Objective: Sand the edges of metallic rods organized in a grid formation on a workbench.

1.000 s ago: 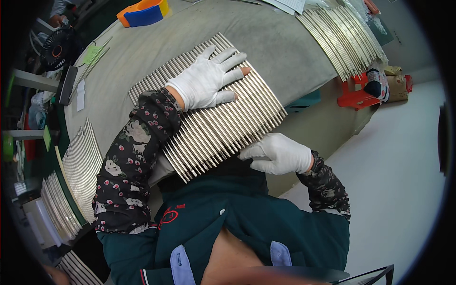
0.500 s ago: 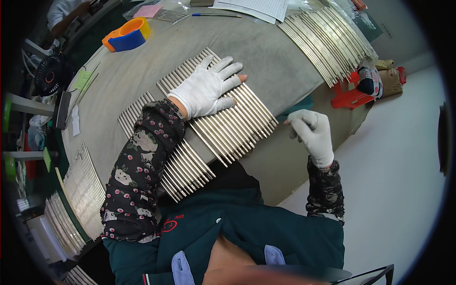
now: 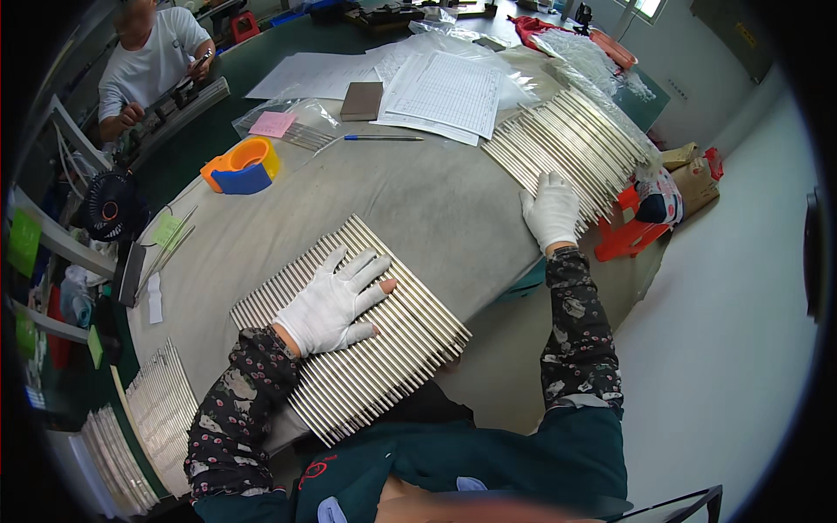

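Note:
A row of slim silvery metal rods (image 3: 405, 327) lies side by side at the table's near edge, its near ends jutting past the edge. My left hand (image 3: 330, 305), in a white glove with some fingertips bare, rests flat on the rods with its fingers spread. At the back right my right hand (image 3: 552, 212), also white-gloved, reaches to a second row of metal rods (image 3: 571, 144). Its fingers are stretched out over the rods' near-left part, and whether it presses on them I cannot tell.
Orange-and-blue tape (image 3: 244, 166), a pen (image 3: 384, 138), a brown block (image 3: 362, 101) and printed sheets (image 3: 445, 91) lie farther back. More rods (image 3: 161, 401) stand at lower left. A red stool (image 3: 623, 237) holds bags. Another person (image 3: 157, 65) sits far left.
My right hand has moved from beside the table's edge forward to the back-right rods. The two offset groups under my left hand now lie together as one row. The view has tilted up.

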The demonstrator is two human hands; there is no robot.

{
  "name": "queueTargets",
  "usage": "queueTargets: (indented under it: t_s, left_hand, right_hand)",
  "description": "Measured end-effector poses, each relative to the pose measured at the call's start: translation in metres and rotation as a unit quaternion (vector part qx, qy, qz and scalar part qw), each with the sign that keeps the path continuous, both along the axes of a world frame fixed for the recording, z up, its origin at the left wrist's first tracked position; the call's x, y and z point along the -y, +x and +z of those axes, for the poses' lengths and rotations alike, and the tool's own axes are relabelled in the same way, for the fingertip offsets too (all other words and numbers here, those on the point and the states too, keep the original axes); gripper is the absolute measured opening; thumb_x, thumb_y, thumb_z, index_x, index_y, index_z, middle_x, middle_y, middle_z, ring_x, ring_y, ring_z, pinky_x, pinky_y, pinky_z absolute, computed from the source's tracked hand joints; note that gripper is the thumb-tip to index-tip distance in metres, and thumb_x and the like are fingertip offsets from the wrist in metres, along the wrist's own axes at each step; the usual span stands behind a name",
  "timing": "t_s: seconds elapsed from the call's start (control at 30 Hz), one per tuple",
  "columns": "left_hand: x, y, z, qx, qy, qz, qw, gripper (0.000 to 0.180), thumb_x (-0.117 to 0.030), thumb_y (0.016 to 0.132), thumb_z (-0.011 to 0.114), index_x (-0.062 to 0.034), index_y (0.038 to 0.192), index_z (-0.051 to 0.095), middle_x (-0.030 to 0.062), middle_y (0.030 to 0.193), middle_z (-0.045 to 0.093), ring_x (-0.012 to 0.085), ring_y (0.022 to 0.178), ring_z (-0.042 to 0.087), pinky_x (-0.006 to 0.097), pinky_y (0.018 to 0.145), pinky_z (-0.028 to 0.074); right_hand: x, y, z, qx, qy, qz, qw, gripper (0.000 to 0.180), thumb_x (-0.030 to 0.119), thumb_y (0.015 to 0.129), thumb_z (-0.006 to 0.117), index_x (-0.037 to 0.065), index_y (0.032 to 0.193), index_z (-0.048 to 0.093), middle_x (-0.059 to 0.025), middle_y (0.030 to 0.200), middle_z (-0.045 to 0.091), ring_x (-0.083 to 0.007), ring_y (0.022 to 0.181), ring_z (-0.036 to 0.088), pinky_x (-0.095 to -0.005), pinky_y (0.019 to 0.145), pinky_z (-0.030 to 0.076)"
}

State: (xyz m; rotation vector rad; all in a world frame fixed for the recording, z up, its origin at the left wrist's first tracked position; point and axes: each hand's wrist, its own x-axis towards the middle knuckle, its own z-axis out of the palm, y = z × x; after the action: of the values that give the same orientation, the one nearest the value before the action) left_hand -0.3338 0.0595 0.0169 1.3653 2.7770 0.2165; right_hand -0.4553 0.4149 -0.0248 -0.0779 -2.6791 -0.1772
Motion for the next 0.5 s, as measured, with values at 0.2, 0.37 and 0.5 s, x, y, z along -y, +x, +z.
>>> queueTargets:
  t_s: [0.2,0.37,0.5]
  left_hand:
    - [0.001,-0.002,0.000,-0.004,0.003,-0.001,1.000,0.061,-0.039,0.076,0.058,-0.0061,0.126,0.048,0.0188,0.143,0.035,0.0361,0.131,0.033,0.055,0.109,0.020]
    - [0.004,-0.003,-0.003,-0.001,0.018,-0.002,1.000,0.062,-0.040,0.077,0.058,-0.0073,0.128,0.047,0.0180,0.143,0.035,0.0353,0.132,0.032,0.055,0.109,0.020]
    - [0.002,-0.005,-0.002,-0.005,0.006,-0.017,1.000,0.064,-0.041,0.079,0.056,-0.0085,0.133,0.042,0.0177,0.145,0.032,0.0353,0.134,0.031,0.057,0.109,0.019]
  right_hand:
    - [0.011,-0.009,0.015,0.005,0.000,-0.022,1.000,0.046,0.047,0.078,0.065,0.002,0.081,0.063,-0.0142,0.079,0.062,-0.0291,0.079,0.061,-0.0392,0.068,0.051]
    - [0.027,0.008,0.008,0.018,-0.088,0.031,0.995,0.044,0.043,0.080,0.065,0.000,0.077,0.060,-0.0182,0.074,0.061,-0.0345,0.074,0.061,-0.0426,0.065,0.051]
    - [0.067,0.051,0.020,0.099,-0.084,0.113,0.985,0.044,0.041,0.080,0.065,0.000,0.090,0.056,-0.0154,0.088,0.058,-0.0313,0.086,0.059,-0.0409,0.070,0.052]
